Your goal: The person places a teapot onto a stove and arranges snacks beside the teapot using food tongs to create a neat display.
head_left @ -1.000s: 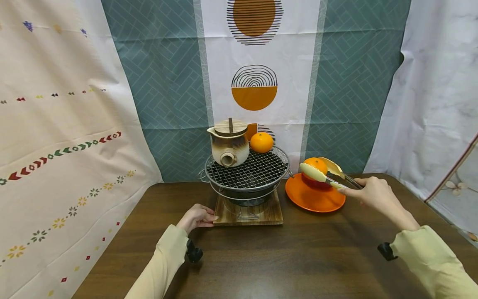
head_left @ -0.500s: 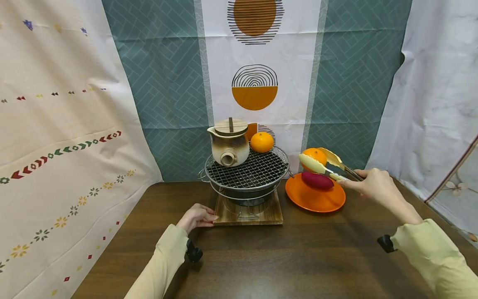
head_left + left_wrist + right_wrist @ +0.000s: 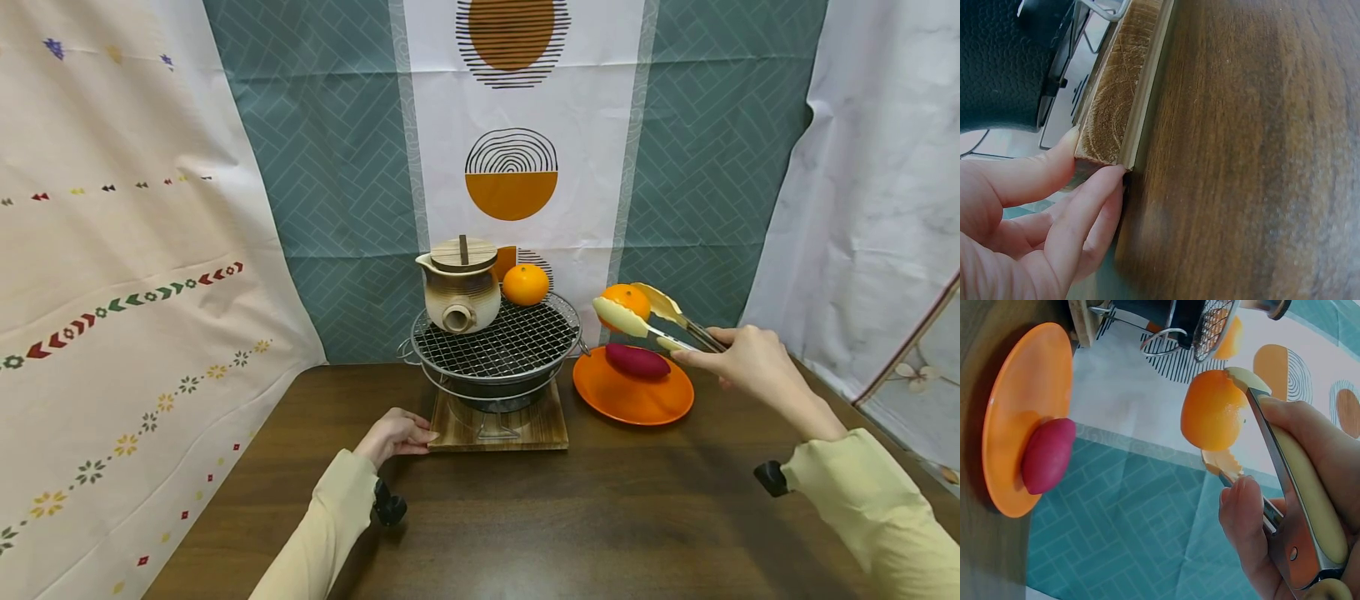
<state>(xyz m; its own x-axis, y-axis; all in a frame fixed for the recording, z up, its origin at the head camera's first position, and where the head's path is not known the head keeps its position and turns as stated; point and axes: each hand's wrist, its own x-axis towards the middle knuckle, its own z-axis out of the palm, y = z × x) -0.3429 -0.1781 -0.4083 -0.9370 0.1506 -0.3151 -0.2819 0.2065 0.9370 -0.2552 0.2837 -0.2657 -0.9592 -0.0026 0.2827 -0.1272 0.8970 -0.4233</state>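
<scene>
My right hand (image 3: 753, 367) grips a pair of tongs (image 3: 675, 329) with cream-coloured tips. Between those tips an orange (image 3: 1213, 409) is held up in the air, above and behind an orange plate (image 3: 600, 398). On that plate lies a purple-red sweet potato (image 3: 1049, 456). My left hand (image 3: 397, 435) pinches the front left corner of a square wooden board (image 3: 1113, 106), thumb on top and fingers at the lower edge. The board bears a round charcoal grill with a wire rack (image 3: 517, 350).
On the rack stand a clay teapot (image 3: 461, 300) with a wooden lid and, beside it, a second orange (image 3: 526, 286). The brown table (image 3: 600, 517) runs back to a patterned cloth backdrop (image 3: 337, 167). Cloth also hangs at both sides.
The tongs have lifted the orange up off the plate area and slightly left, uncovering the sweet potato. The right hand rose with it. My left hand has stayed at the board's corner.
</scene>
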